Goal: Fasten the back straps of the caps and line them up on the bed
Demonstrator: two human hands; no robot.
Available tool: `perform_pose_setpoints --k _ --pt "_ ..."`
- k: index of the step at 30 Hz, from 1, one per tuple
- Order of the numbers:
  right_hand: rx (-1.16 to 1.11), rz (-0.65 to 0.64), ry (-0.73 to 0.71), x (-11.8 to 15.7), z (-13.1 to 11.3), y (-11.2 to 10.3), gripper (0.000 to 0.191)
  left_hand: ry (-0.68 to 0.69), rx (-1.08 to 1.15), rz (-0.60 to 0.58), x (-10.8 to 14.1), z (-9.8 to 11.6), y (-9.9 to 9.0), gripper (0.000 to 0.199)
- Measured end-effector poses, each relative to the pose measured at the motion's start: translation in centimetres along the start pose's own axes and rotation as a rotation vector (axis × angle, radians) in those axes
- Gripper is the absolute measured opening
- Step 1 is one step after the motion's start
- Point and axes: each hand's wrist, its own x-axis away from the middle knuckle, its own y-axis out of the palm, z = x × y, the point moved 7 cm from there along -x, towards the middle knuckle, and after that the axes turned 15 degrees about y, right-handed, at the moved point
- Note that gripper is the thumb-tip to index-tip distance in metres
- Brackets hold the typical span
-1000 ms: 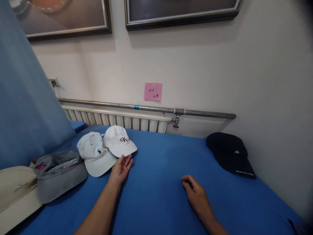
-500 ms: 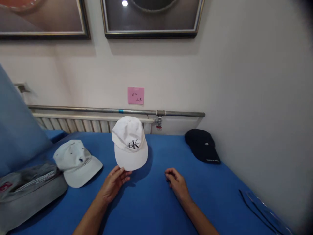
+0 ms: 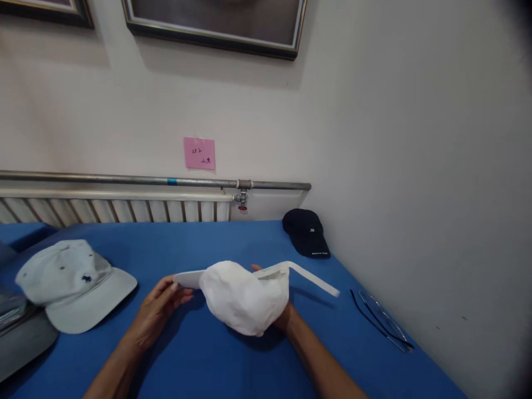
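A white cap (image 3: 245,299) is held above the blue surface, turned sideways with its brim to the left and its back strap unfastened, sticking out to the right. My left hand (image 3: 160,307) pinches the brim edge between thumb and fingers. Behind the cap's right side is my right hand (image 3: 285,317), mostly hidden by the crown, with one fingertip showing above it; how its fingers lie cannot be seen. The cap's lettering is out of sight.
On the blue table (image 3: 199,366), a pale cap (image 3: 83,288) and a grey cap (image 3: 25,338) lie left. A black cap (image 3: 306,233) sits at the back right, near glasses (image 3: 382,321). Behind are a radiator (image 3: 137,210), a pipe (image 3: 103,179) and the wall.
The white cap has come down nearer and turned, so its logo no longer shows and its strap now hangs out. My right hand has moved behind it. The view has shifted to the right.
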Motion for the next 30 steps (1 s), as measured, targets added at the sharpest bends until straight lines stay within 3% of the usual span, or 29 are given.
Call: perform_pose_setpoints --k 3,5,8,14,18,22,26,30 --pt "-0.026 -0.23 0.116 0.0 0.8 2.2 0.021 0.037 0.023 0.064 -0.2 0.5 -0.1 0.033" --pt "-0.045 -0.308 0.144 0.2 1.1 3.0 0.021 0.042 0.042 0.105 -0.1 0.6 0.0 0.042" --pt "-0.049 -0.331 0.127 0.4 1.3 3.3 0.023 0.011 0.039 0.096 0.2 0.4 0.4 0.047" --pt "-0.056 -0.311 0.037 0.3 1.9 2.7 0.029 0.035 -0.119 -0.119 0.8 0.3 1.7 0.055" --pt "0.146 -0.316 -0.022 1.4 1.6 3.2 0.021 0.296 -0.507 -0.224 1.1 2.4 2.1 0.044" --pt "0.348 -0.327 -0.094 3.2 1.0 3.9 0.018 0.61 -0.884 -0.403 2.3 4.4 4.0 0.037" --pt "0.379 -0.273 -0.072 4.1 1.7 3.5 0.016 0.727 -1.059 -0.534 3.3 4.8 5.3 0.027" --pt "0.453 -0.249 -0.043 4.6 2.8 3.0 0.011 0.808 -1.076 -0.621 4.1 5.7 6.0 0.022"
